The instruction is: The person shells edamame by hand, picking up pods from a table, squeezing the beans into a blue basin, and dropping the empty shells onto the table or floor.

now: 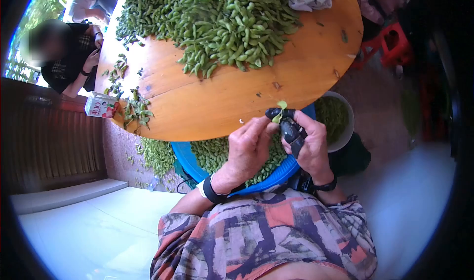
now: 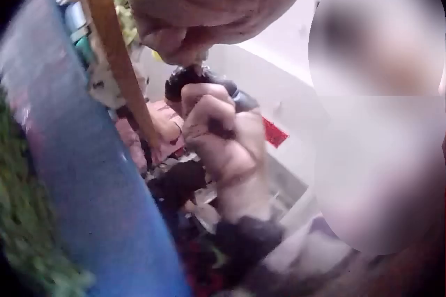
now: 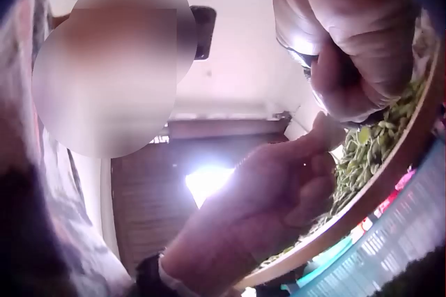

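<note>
A green soybean pod point(image 1: 281, 105) is held between my two hands, above the near edge of the table. My left hand point(image 1: 248, 149) pinches its lower end, fingertips close to those of the other hand. My right hand point(image 1: 312, 149) grips the pod between thumb and forefinger, both wrapped in black coverings point(image 1: 291, 130). The right wrist view shows the left hand point(image 3: 268, 185) and right hand point(image 3: 355, 39) fingertip to fingertip, the pod mostly hidden there. Below the hands sits a blue basket point(image 1: 185, 157) filled with green pods.
A big heap of soybean pods point(image 1: 222, 23) lies on the round wooden table point(image 1: 212, 100). A carton point(image 1: 101, 105) stands at its left edge. To the right is a pale bowl point(image 1: 349, 122) of green pieces, with a red stool point(image 1: 395, 45) beyond. Another person point(image 1: 66, 65) sits across.
</note>
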The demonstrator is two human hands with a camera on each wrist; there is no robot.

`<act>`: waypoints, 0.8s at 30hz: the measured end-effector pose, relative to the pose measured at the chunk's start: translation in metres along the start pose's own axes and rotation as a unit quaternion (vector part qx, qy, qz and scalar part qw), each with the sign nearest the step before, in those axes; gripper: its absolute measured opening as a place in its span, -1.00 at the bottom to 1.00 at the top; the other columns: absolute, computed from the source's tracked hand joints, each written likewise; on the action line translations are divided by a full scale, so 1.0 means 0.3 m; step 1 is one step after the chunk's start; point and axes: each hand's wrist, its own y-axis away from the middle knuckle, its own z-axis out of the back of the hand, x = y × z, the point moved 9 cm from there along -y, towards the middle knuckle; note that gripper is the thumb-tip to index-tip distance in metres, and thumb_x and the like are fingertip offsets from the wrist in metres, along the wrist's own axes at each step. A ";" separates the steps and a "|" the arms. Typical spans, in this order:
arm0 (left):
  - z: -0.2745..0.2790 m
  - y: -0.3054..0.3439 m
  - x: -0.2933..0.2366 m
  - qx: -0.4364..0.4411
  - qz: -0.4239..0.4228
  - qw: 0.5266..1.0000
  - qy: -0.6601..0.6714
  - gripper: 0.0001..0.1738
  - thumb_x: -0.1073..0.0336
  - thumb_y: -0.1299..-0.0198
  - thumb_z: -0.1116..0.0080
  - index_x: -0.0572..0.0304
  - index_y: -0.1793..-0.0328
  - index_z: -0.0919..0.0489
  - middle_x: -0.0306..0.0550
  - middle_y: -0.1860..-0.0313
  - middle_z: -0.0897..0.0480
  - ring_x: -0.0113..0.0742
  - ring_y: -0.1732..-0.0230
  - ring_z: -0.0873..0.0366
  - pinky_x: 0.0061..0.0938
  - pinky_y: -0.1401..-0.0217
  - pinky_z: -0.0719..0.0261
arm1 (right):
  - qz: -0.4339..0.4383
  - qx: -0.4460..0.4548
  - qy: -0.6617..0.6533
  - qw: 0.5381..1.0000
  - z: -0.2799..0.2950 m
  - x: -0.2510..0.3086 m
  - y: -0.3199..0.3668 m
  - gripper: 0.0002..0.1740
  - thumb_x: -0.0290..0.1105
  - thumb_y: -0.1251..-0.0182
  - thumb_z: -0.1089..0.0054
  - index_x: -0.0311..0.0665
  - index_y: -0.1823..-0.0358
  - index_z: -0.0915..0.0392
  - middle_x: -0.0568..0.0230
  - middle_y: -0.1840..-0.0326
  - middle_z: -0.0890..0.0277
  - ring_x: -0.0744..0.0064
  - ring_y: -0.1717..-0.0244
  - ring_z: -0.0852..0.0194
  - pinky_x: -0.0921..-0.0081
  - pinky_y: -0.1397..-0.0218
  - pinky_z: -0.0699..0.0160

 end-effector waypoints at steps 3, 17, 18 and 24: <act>-0.035 0.011 0.072 0.081 0.106 0.985 0.113 -0.79 0.33 -0.36 -0.11 0.36 0.26 -0.57 -0.14 0.58 -0.62 -0.48 0.61 -0.55 -0.60 0.54 -0.48 | 0.059 -0.034 0.084 0.994 -0.003 0.038 0.005 -0.76 -0.57 -0.19 -0.07 -0.44 0.10 -0.56 0.15 0.40 -0.50 0.47 0.40 -0.46 0.49 0.31 -0.44; -0.024 0.010 0.136 0.341 0.246 0.885 0.197 -0.56 0.11 -0.53 0.23 0.31 0.21 -0.53 -0.19 0.57 -0.60 -0.52 0.55 -0.56 -0.58 0.47 -0.52 | -0.078 0.056 -0.071 0.993 -0.068 -0.059 -0.039 -0.91 -0.55 -0.31 -0.08 -0.36 0.20 -0.52 0.45 0.59 -0.39 0.71 0.54 -0.31 0.59 0.50 -0.32; -0.029 0.012 0.143 0.331 0.235 0.891 0.206 -0.55 0.10 -0.54 0.25 0.32 0.20 -0.52 -0.17 0.51 -0.62 -0.52 0.53 -0.57 -0.61 0.47 -0.51 | 0.011 0.014 0.088 0.996 -0.060 -0.025 -0.039 -0.87 -0.60 -0.23 -0.08 -0.38 0.19 -0.50 0.29 0.53 -0.40 0.46 0.50 -0.43 0.46 0.43 -0.39; -0.061 0.046 0.174 0.166 0.335 0.853 0.364 -0.68 0.18 -0.49 0.16 0.29 0.15 -0.47 -0.30 0.53 -0.49 -0.57 0.59 -0.40 -0.58 0.52 -0.42 | 0.219 -0.086 0.303 0.923 -0.125 0.089 0.014 -0.70 -0.66 0.06 -0.10 -0.40 0.20 -0.44 -0.05 0.36 -0.29 -0.18 0.32 -0.39 0.17 0.27 -0.44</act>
